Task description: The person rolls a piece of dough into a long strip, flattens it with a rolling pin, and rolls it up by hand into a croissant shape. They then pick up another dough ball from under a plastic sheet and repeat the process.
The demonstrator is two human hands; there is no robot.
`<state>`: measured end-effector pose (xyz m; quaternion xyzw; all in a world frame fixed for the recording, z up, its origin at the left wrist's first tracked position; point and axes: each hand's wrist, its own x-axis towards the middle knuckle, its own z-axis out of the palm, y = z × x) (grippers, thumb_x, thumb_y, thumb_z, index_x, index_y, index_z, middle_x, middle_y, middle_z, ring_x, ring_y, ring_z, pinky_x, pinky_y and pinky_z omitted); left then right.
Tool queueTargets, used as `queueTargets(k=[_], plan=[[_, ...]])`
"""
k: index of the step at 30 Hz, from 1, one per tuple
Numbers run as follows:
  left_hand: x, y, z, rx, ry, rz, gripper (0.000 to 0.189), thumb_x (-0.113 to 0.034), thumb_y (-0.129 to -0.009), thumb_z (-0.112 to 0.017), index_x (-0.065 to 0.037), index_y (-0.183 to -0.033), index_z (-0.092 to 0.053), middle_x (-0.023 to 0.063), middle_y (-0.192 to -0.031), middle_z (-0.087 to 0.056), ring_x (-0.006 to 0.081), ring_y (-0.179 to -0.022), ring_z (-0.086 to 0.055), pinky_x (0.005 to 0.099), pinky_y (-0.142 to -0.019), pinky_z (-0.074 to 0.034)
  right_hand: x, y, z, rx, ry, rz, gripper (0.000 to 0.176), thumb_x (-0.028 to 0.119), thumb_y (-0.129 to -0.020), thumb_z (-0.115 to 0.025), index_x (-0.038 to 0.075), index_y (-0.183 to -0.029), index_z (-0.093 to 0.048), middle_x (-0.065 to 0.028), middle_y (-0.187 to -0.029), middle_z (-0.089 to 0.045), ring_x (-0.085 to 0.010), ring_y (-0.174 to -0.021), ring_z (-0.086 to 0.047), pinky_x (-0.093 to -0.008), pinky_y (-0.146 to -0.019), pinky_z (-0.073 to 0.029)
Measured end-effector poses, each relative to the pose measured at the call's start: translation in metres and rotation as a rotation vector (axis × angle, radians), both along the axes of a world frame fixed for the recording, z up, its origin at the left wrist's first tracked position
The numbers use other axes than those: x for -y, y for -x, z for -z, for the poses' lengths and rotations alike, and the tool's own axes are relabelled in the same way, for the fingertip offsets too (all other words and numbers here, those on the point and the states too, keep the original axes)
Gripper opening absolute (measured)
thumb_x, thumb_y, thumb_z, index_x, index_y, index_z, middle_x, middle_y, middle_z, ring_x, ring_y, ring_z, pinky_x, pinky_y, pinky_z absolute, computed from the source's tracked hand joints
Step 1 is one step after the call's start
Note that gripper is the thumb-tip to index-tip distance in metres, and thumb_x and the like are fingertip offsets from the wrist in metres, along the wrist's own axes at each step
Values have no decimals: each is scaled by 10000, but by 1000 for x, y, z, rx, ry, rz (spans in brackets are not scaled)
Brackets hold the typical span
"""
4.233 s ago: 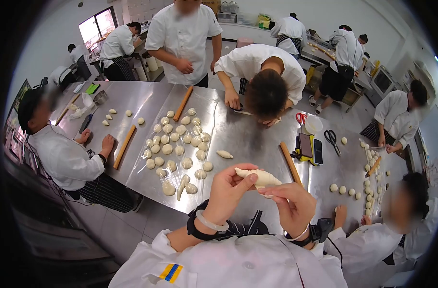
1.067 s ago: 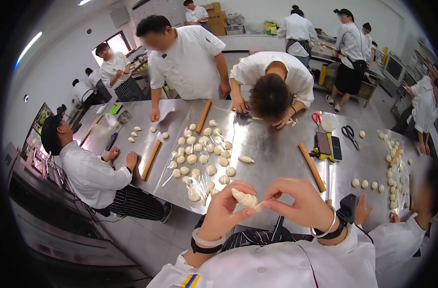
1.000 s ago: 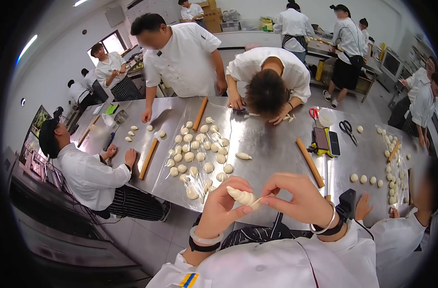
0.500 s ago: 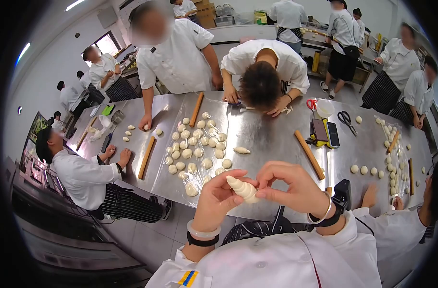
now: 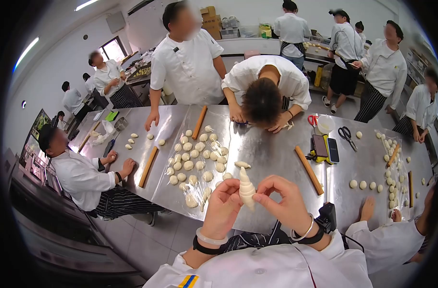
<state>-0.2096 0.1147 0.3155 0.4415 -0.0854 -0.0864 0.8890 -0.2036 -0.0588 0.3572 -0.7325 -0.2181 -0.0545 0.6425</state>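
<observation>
A pale spiral-ridged dough roll (image 5: 247, 191), tapered at its ends, is held above the near side of the metal table. My left hand (image 5: 223, 204) has its curled fingers against the roll's left side. My right hand (image 5: 282, 198) pinches its right side between thumb and fingers. The roll's narrow tip points toward the far side of the table. Just beyond it lies a smaller shaped dough piece (image 5: 242, 164). Several dough balls (image 5: 200, 165) under clear plastic film are spread to the left of my hands.
Wooden rolling pins lie left (image 5: 148, 166), at the far side (image 5: 199, 122) and right (image 5: 308, 170). Phones (image 5: 333, 150), black scissors (image 5: 346, 138) and a white cup (image 5: 325, 125) are farther right. A co-worker (image 5: 264, 93) bends over the table opposite; others stand around it.
The dough roll has turned from slanting to nearly straight up in the view. My right hand has shifted down its side. A co-worker across the table has lifted a hand off a dough piece.
</observation>
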Motion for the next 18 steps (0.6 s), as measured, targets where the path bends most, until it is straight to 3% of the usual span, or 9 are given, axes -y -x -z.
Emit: queueTargets(k=[7,18], plan=[[12,1,-10,-4,-61,-5,554,-41,-762,-709,-40,-1226,-408,108,-1172,-539,196,-1073,-536,349,-931,-430,5,-2,1,24,40,13,122,59,-769,-701,12,-822,-602,-50,-799,-599,-131,-706,-568,-250,-655,-460],[12,-1,-16,9,8,50,554,-64,-774,-697,-50,-1239,-397,148,-1208,-535,210,-1099,-536,352,-947,-416,16,0,-12,84,130,-30,119,44,-766,-695,5,-824,-599,-67,-805,-589,-155,-708,-576,-256,-650,-463]])
